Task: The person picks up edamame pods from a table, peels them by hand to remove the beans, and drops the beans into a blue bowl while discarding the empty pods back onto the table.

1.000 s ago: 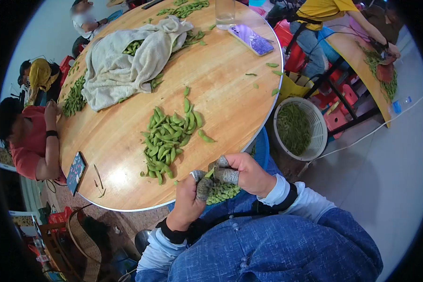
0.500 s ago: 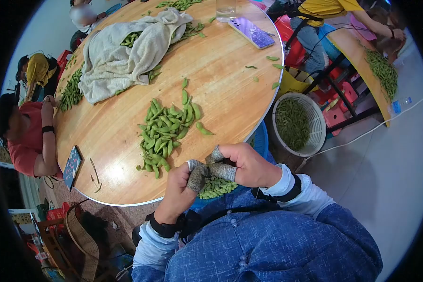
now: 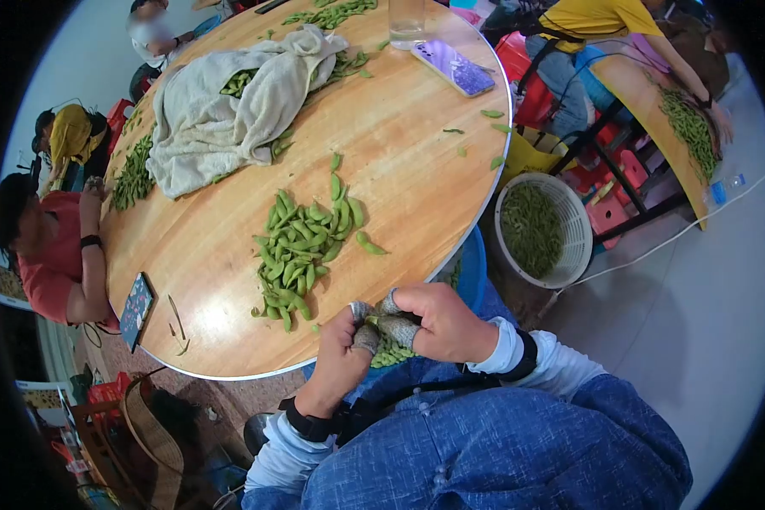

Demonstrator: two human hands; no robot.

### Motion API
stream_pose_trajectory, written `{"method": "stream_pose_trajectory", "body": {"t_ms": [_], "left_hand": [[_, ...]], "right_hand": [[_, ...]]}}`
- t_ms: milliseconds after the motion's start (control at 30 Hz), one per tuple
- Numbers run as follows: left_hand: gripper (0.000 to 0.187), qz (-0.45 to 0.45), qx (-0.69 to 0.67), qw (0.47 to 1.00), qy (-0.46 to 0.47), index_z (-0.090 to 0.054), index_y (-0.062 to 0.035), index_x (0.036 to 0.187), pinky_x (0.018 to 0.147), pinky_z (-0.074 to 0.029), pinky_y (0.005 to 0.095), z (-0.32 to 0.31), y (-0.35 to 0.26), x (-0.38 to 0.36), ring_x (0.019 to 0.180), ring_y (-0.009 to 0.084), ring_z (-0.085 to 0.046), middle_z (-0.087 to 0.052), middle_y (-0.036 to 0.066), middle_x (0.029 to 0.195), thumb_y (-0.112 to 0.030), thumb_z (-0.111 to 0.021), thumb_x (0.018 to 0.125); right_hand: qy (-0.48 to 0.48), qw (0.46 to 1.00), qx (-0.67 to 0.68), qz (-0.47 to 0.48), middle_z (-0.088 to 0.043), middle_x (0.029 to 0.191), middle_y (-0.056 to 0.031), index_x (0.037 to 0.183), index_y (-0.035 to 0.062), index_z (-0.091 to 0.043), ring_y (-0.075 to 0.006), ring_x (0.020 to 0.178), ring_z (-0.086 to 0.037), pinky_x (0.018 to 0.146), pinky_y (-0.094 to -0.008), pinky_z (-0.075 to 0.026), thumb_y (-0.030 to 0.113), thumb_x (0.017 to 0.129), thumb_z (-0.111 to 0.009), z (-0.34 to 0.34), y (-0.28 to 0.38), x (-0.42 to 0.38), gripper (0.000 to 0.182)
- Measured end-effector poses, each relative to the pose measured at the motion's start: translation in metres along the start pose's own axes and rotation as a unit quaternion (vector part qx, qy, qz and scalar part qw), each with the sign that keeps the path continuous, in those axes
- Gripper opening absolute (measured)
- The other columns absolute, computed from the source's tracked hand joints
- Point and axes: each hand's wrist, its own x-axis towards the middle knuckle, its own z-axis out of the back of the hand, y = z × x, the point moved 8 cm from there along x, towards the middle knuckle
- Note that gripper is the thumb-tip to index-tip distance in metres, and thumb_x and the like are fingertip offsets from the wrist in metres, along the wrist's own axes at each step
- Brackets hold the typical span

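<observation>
My left hand [image 3: 340, 350] and my right hand [image 3: 452, 323] meet just off the table's near edge, grey cloth covers on their thumbs and fingers. Both are closed in a pinch around a green soybean pod [image 3: 372, 320], most of it hidden by the fingertips. Directly below them, shelled green beans [image 3: 389, 353] show in my lap area, partly covered by my hands. On the table in front of my hands lies a loose pile of plump green pods [image 3: 296, 242], with a single pod [image 3: 370, 244] to its right.
A pale towel [image 3: 204, 127] covers more pods on the round wooden table [image 3: 204, 255]. A purple phone [image 3: 453, 66] and a glass [image 3: 406, 25] stand farther back. A dark patterned flat object [image 3: 136, 311] lies left. Right stand a blue basin [image 3: 476, 268] and a white basket [image 3: 583, 242]. Other people sit around.
My hands have lowered slightly, and the fingers have parted a little, so the green pod between them shows more. At the right table, a person's hand has moved down beside the pods.
</observation>
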Motion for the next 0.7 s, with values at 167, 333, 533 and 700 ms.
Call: {"method": "stream_pose_trajectory", "body": {"t_ms": [167,333,533,700], "left_hand": [[0.021,-0.016,0.061,0.997,0.054,-0.051,-0.0003,0.093,0.059,-0.039,0.0218,-0.013,-0.009,-0.001,0.066,0.0092,-0.047,-0.052,0.002,0.072,0.006,-0.042,0.075],[0.024,-0.084,0.278,0.956,0.046,-0.052,-0.0013,0.098,0.058,-0.043,0.0289,-0.012,-0.032,0.005,0.063,0.0212,-0.056,-0.056,0.012,0.072,0.004,-0.047,0.075],[0.033,-0.232,0.558,0.797,0.002,-0.049,-0.0022,0.107,0.057,-0.043,0.0414,-0.011,-0.079,0.045,0.068,0.0346,-0.055,-0.055,0.018,0.075,-0.002,-0.052,0.075],[0.007,-0.263,0.643,0.717,0.047,-0.049,-0.0014,0.078,0.055,-0.045,0.0409,-0.018,-0.068,0.073,0.066,0.0315,-0.057,-0.055,0.015,0.07,-0.006,-0.047,0.073]], "right_hand": [[-0.05,0.998,0.024,-0.044,-0.054,0.068,-0.0164,0.08,-0.001,-0.055,-0.0222,0.059,-0.053,0.057,-0.0319,-0.042,0.004,0.073,-0.055,0.026,-0.008,-0.012,0.009],[-0.109,0.972,-0.128,-0.163,-0.058,0.073,-0.0188,0.087,-0.0009,-0.057,-0.0278,0.067,-0.06,0.059,-0.0331,-0.045,0.007,0.071,-0.059,0.114,-0.031,-0.039,0.018],[-0.175,0.947,-0.227,-0.146,-0.057,0.071,-0.0197,0.089,-0.0019,-0.055,-0.0341,0.065,-0.057,0.057,-0.0363,-0.043,0.007,0.07,-0.06,0.14,-0.031,-0.052,0.021],[-0.103,0.983,-0.092,-0.122,-0.059,0.076,-0.0185,0.095,-0.0021,-0.056,-0.0228,0.068,-0.059,0.062,-0.0305,-0.044,0.008,0.074,-0.059,0.097,-0.027,-0.031,0.023]]}}
